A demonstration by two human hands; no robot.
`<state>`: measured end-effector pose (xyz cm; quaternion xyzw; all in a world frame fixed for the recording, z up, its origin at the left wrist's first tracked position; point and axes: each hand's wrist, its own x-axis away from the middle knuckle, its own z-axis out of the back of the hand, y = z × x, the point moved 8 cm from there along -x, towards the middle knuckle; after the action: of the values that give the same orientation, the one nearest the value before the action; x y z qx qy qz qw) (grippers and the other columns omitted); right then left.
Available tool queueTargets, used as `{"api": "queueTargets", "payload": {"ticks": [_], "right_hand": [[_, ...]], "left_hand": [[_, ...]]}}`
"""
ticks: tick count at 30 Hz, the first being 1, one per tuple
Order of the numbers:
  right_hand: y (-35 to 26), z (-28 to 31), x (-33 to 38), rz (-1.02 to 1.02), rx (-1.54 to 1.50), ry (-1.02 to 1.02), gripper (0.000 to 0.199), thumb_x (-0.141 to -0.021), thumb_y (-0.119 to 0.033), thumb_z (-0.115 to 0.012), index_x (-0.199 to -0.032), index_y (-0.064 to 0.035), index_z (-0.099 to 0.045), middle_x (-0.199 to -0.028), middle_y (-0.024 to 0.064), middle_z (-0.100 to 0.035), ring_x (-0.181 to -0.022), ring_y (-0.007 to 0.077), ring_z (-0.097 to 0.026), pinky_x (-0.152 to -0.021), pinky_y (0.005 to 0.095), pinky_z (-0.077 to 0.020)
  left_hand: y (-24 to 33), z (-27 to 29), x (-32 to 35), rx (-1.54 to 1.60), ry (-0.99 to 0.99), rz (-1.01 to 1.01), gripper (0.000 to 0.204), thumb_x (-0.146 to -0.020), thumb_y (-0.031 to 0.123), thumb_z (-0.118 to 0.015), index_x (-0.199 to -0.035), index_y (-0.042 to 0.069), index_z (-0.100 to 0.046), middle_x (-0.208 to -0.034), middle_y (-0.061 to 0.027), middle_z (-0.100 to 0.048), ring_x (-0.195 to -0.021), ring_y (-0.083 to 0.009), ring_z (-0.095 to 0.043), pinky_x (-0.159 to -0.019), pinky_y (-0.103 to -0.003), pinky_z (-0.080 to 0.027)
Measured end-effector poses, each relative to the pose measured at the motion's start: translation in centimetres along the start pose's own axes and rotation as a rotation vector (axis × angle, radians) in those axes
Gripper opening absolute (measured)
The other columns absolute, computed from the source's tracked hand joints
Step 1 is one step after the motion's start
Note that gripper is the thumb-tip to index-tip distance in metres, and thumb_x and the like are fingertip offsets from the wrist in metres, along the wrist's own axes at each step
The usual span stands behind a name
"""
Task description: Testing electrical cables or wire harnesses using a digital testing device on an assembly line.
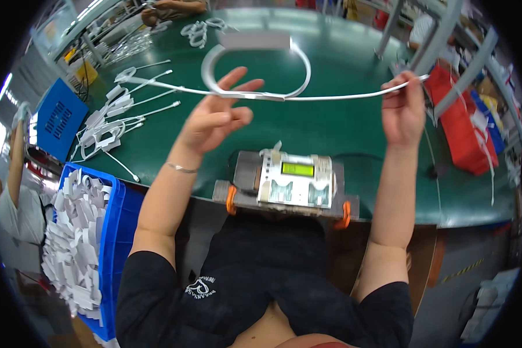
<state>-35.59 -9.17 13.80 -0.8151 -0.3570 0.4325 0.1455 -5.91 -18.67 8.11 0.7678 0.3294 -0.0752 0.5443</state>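
A white cable (345, 97) is stretched across in front of me, with a loop in its middle and a white paper sleeve (255, 40) on the loop's far side. My left hand (211, 119) holds the cable at the near side of the loop, index and middle fingers reaching up across it, thumb and other fingers bent. At the right, my right hand (405, 107) pinches the cable near its end, whose tip sticks out past the fingers. On the bench edge below sits a white test device (297, 180) with a lit green display, apart from both hands.
Several white cables with paper sleeves (107, 127) lie at the left beside a blue box (61, 119). A blue crate (113, 232) full of white sleeves stands lower left. Orange clamps (231, 200) flank the device. A red bin (461, 124) is at right; another person's hands (151, 16) work beyond.
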Motion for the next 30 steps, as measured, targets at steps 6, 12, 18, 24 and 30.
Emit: {"api": "queueTargets", "payload": {"ticks": [6,12,18,24,30], "right_hand": [[14.8,5.2,3.8,-0.570,0.416,0.042,0.032,-0.096,-0.030,-0.045,-0.113,-0.0040,-0.056,-0.097,0.0059,-0.061,-0.079,0.0125,-0.058,-0.070,0.0270,-0.0484],[17.9,2.2,5.0,-0.673,0.194,0.072,0.040,-0.098,-0.030,-0.041,-0.130,-0.0049,-0.043,-0.109,0.0076,-0.060,-0.070,0.0106,-0.053,-0.067,0.0270,-0.0456],[16.3,4.1,3.7,-0.528,0.254,0.034,0.030,-0.098,-0.026,-0.043,-0.118,-0.0050,-0.052,-0.082,0.0024,-0.054,-0.056,0.0071,-0.043,-0.057,0.0241,-0.0420],[15.7,4.1,3.8,-0.454,0.563,-0.054,0.030,-0.098,-0.026,-0.044,-0.112,-0.0026,-0.056,-0.081,0.0038,-0.056,-0.057,0.0073,-0.044,-0.055,0.0232,-0.0416],[15.6,2.7,4.1,-0.504,0.490,-0.101,0.030,-0.098,-0.025,-0.044,-0.112,-0.0015,-0.057,-0.080,0.0037,-0.057,-0.058,0.0076,-0.044,-0.055,0.0232,-0.0414]], "left_hand": [[-5.2,10.1,-2.8,0.249,0.479,-0.043,0.015,-0.088,0.005,-0.054,-0.103,0.009,-0.053,-0.109,-0.0118,-0.060,-0.087,-0.0187,-0.061,-0.075,-0.026,-0.051],[-10.6,7.8,-2.2,0.148,0.317,0.359,0.014,-0.082,0.004,-0.063,-0.094,0.009,-0.058,-0.113,-0.0084,-0.060,-0.096,-0.0194,-0.062,-0.081,-0.025,-0.051],[-9.3,12.4,-1.1,-0.128,0.735,0.340,0.021,-0.081,0.002,-0.063,-0.101,0.003,-0.057,-0.095,-0.0067,-0.061,-0.090,-0.0158,-0.060,-0.079,-0.025,-0.047],[-6.8,11.6,-1.3,-0.297,0.791,0.133,0.011,-0.089,0.013,-0.058,-0.098,0.006,-0.056,-0.094,-0.0052,-0.063,-0.086,-0.0117,-0.058,-0.079,-0.024,-0.045],[-6.6,7.9,-2.3,-0.118,0.353,0.199,0.011,-0.089,0.017,-0.058,-0.094,0.007,-0.055,-0.083,-0.0032,-0.063,-0.075,-0.0089,-0.060,-0.076,-0.023,-0.047]]}}
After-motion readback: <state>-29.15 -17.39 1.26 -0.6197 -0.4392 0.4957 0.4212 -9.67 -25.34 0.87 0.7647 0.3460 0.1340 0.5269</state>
